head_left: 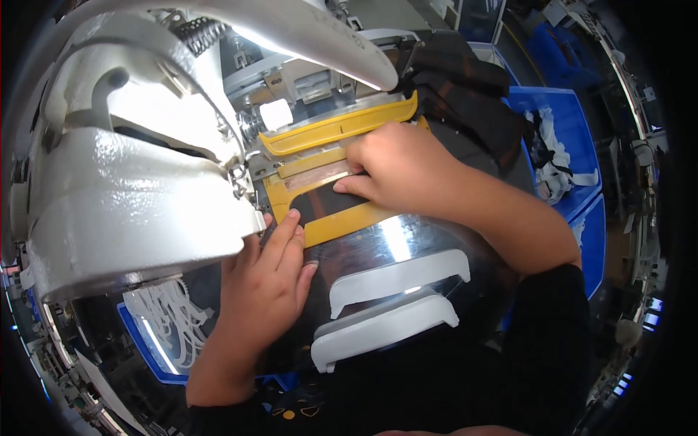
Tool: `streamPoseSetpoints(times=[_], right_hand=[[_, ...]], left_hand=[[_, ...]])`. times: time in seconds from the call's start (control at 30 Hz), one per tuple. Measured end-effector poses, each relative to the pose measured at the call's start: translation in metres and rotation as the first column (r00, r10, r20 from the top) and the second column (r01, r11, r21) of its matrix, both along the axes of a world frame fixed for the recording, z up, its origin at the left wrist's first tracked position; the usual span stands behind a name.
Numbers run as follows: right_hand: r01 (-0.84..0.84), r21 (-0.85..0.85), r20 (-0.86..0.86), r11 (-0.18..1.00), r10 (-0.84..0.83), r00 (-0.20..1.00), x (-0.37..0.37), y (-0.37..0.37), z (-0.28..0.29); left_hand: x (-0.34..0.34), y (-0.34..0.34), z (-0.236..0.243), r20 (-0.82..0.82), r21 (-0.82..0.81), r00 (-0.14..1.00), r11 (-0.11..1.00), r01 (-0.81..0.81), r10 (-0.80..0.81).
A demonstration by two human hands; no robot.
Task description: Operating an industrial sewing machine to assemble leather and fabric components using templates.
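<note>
My left hand (265, 287) lies beside the white sewing machine head (131, 189), fingers stretched out to the lower left corner of a yellow template frame (342, 221). My right hand (400, 167) has curled fingers over the frame's upper part, the thumb resting on the dark fabric (313, 203) inside it. Whatever those fingers grip, if anything, is hidden. A second yellow bar (338, 127) stands behind the frame along the metal fixture. Two white curved strips (400, 276) lie on the shiny table nearer me.
Dark fabric pieces (465, 109) are bunched at the back right. Blue bins (596, 218) with white and black material stand to the right. Another blue bin (174, 374) with white strips is at lower left. A white overhead machine arm (305, 36) spans the top.
</note>
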State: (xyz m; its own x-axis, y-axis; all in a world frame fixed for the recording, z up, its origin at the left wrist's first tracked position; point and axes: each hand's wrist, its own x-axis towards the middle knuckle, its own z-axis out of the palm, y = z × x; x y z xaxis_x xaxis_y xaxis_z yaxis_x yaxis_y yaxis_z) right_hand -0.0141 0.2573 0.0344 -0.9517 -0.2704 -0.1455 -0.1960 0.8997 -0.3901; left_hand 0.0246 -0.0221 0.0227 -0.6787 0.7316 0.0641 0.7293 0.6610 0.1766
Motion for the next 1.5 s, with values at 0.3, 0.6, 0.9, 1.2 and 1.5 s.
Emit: streamPoseSetpoints(times=[0.3, 0.6, 0.9, 1.2, 1.5], right_hand=[[0.112, 0.032, 0.055, 0.993, -0.113, 0.992, 0.028, 0.064, 0.013], [0.233, -0.029, 0.198, 0.972, -0.223, 0.954, 0.032, 0.080, 0.003], [0.257, 0.028, 0.274, 0.966, -0.255, 0.927, 0.035, 0.082, 0.015], [-0.125, -0.011, -0.071, 0.992, 0.124, 0.990, 0.063, 0.101, 0.020], [-0.221, 0.127, -0.101, 0.967, 0.234, 0.967, 0.079, 0.109, 0.015]], left_hand=[[0.004, 0.008, 0.000, 0.028, 0.048, 0.998, 0.997, -0.062, 0.061], [0.007, 0.017, -0.002, -0.027, -0.053, 0.997, 0.996, -0.072, 0.071], [0.009, 0.013, -0.001, -0.004, -0.096, 0.997, 0.992, -0.078, 0.078], [0.009, 0.009, -0.003, 0.018, -0.086, 0.997, 0.993, -0.075, 0.077], [0.014, 0.003, -0.004, -0.009, -0.101, 0.996, 0.991, -0.084, 0.083]])
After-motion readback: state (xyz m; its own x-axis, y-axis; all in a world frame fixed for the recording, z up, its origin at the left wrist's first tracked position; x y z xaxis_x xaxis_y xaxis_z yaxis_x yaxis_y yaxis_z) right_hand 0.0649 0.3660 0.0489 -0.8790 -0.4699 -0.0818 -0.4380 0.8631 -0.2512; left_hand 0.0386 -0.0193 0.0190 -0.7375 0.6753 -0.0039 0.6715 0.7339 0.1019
